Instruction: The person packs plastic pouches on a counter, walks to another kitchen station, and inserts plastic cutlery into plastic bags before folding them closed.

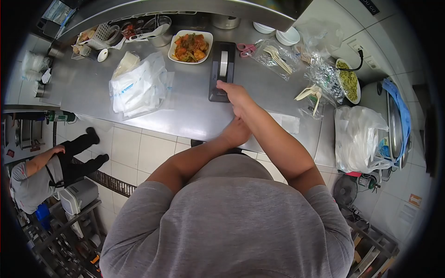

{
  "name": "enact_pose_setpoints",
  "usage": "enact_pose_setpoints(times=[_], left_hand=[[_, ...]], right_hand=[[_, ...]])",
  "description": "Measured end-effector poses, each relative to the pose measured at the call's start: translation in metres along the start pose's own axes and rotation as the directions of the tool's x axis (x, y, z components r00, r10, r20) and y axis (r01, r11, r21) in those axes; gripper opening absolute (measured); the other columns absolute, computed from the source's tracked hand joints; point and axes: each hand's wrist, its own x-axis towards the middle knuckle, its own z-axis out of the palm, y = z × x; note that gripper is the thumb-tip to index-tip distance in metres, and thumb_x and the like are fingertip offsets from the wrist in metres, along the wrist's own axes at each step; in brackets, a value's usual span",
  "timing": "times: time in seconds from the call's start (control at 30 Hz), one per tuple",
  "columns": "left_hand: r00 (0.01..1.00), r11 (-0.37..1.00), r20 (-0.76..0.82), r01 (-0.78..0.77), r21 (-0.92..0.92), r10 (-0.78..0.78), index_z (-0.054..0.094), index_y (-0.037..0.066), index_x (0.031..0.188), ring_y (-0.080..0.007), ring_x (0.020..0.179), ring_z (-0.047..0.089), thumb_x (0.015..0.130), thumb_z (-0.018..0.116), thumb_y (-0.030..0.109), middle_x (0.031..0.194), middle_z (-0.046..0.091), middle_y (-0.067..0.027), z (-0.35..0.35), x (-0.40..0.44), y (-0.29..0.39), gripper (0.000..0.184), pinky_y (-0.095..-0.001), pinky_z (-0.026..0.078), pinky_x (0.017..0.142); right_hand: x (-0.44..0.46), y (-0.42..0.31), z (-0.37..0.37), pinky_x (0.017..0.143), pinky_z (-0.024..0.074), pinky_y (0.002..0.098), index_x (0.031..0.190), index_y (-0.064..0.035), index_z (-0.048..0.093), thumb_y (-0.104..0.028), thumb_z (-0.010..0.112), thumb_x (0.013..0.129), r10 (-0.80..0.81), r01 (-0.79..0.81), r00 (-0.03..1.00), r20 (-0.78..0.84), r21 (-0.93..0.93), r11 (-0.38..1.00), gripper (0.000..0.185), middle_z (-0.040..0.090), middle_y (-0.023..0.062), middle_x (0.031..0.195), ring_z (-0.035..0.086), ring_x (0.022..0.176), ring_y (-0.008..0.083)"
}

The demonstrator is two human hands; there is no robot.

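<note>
A black tape dispenser (222, 69) with a roll of pale tape lies lengthwise on the steel counter. My right hand (236, 96) is at its near right corner, thumb on the top and the other fingers mostly hidden, gripping that corner. My left hand (237, 132) is at the counter's front edge, just below my right wrist, its fingers hidden from view. To the left of the dispenser stands a white square bowl (171, 51) of orange stew with vegetables. Scissors with pink handles (246, 49) lie to its right.
White plastic bags (141, 88) lie on the counter's left. Wrapped wooden cutlery (278, 58), loose cutlery (309, 92), a tray of green food (348, 82) and a white carrier bag (359, 139) are on the right. A metal shelf (185, 10) overhangs the back. Another person (41, 171) stands at left.
</note>
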Motion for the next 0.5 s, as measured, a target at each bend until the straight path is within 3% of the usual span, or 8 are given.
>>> enact_pose_setpoints(times=[0.03, 0.1, 0.13, 0.2, 0.23, 0.3, 0.4, 0.5], left_hand=[[0.996, 0.999, -0.085, -0.024, -0.048, 0.020, 0.060, 0.002, 0.110, -0.0309, 0.116, 0.049, 0.084, 0.052, 0.018, 0.115, 0.058, -0.0160, 0.001, 0.003, 0.000, 0.031, -0.0472, 0.034, 0.099], [0.984, 0.995, -0.173, -0.047, -0.090, 0.030, 0.058, 0.000, 0.108, -0.0312, 0.109, 0.052, 0.083, 0.054, 0.019, 0.113, 0.058, -0.0179, 0.002, 0.003, -0.002, 0.032, -0.0473, 0.038, 0.096], [0.957, 0.994, -0.268, -0.112, 0.007, 0.110, 0.057, 0.001, 0.111, -0.0304, 0.111, 0.052, 0.083, 0.054, 0.022, 0.116, 0.056, -0.0172, -0.011, 0.003, 0.004, 0.035, -0.0464, 0.038, 0.097], [0.929, 0.987, -0.335, -0.158, 0.036, 0.161, 0.056, 0.004, 0.118, -0.0310, 0.115, 0.048, 0.083, 0.052, 0.025, 0.124, 0.051, -0.0154, -0.006, 0.000, 0.002, 0.040, -0.0449, 0.037, 0.101], [0.928, 0.988, -0.340, -0.153, 0.030, 0.154, 0.056, 0.004, 0.118, -0.0310, 0.115, 0.048, 0.083, 0.052, 0.025, 0.124, 0.051, -0.0154, 0.004, 0.003, -0.003, 0.040, -0.0449, 0.037, 0.101], [0.964, 0.994, -0.265, -0.040, -0.098, 0.013, 0.055, 0.004, 0.120, -0.0320, 0.116, 0.047, 0.084, 0.051, 0.024, 0.123, 0.052, -0.0159, 0.017, 0.008, -0.007, 0.041, -0.0458, 0.035, 0.102], [0.952, 0.981, -0.255, -0.138, 0.138, 0.170, 0.056, 0.006, 0.119, -0.0312, 0.116, 0.046, 0.085, 0.051, 0.020, 0.123, 0.051, -0.0160, -0.047, 0.003, 0.027, 0.037, -0.0460, 0.034, 0.102], [0.955, 0.995, -0.277, -0.094, 0.037, 0.101, 0.057, 0.009, 0.119, -0.0302, 0.118, 0.045, 0.086, 0.052, 0.018, 0.125, 0.049, -0.0157, -0.006, 0.002, 0.009, 0.035, -0.0463, 0.033, 0.102]], right_hand=[[-0.001, 0.006, -0.001, 0.105, 0.0190, 0.0544, 0.114, -0.0098, 0.062, -0.040, 0.066, 0.083, -0.001, 0.001, 1.000, -0.002, 0.001, 1.000, 0.043, 0.045, 0.0109, 0.138, 0.033, 0.131, 0.0273], [-0.007, 0.022, -0.003, 0.106, 0.0163, 0.0537, 0.101, -0.0105, 0.069, -0.041, 0.062, 0.087, -0.284, 0.275, 0.958, 0.051, 0.129, 0.953, 0.034, 0.047, 0.0123, 0.135, 0.032, 0.132, 0.0274], [-0.015, 0.032, 0.000, 0.106, 0.0163, 0.0537, 0.101, -0.0105, 0.069, -0.041, 0.062, 0.087, -0.282, 0.273, 0.958, 0.056, 0.124, 0.954, 0.034, 0.047, 0.0123, 0.135, 0.032, 0.132, 0.0274], [-0.033, 0.056, 0.004, 0.108, 0.0137, 0.0501, 0.093, -0.0124, 0.073, -0.040, 0.061, 0.087, -0.662, 0.650, 0.717, -0.218, -0.135, 0.748, 0.031, 0.056, 0.0115, 0.125, 0.036, 0.129, 0.0274], [-0.040, 0.063, 0.007, 0.108, 0.0137, 0.0501, 0.093, -0.0124, 0.073, -0.040, 0.061, 0.087, -0.660, 0.646, 0.720, -0.213, -0.141, 0.750, 0.031, 0.056, 0.0115, 0.125, 0.036, 0.129, 0.0274], [-0.049, 0.075, 0.011, 0.097, 0.0379, 0.0365, 0.085, -0.0053, 0.071, -0.026, 0.062, 0.084, -0.614, 0.424, 0.731, -0.297, -0.508, 0.750, 0.023, 0.062, 0.0138, 0.117, 0.053, 0.112, 0.0298], [-0.022, 0.081, -0.011, 0.089, 0.0427, 0.0374, 0.086, -0.0092, 0.071, -0.026, 0.059, 0.085, -0.592, 0.416, 0.788, -0.171, -0.562, 0.716, 0.021, 0.065, 0.0080, 0.094, 0.059, 0.090, 0.0240], [0.021, 0.079, -0.039, 0.070, 0.0483, 0.0333, 0.080, -0.0030, 0.069, -0.015, 0.058, 0.082, -0.464, 0.353, 0.877, -0.127, -0.485, 0.800, 0.017, 0.068, 0.0104, 0.079, 0.064, 0.073, 0.0262]])
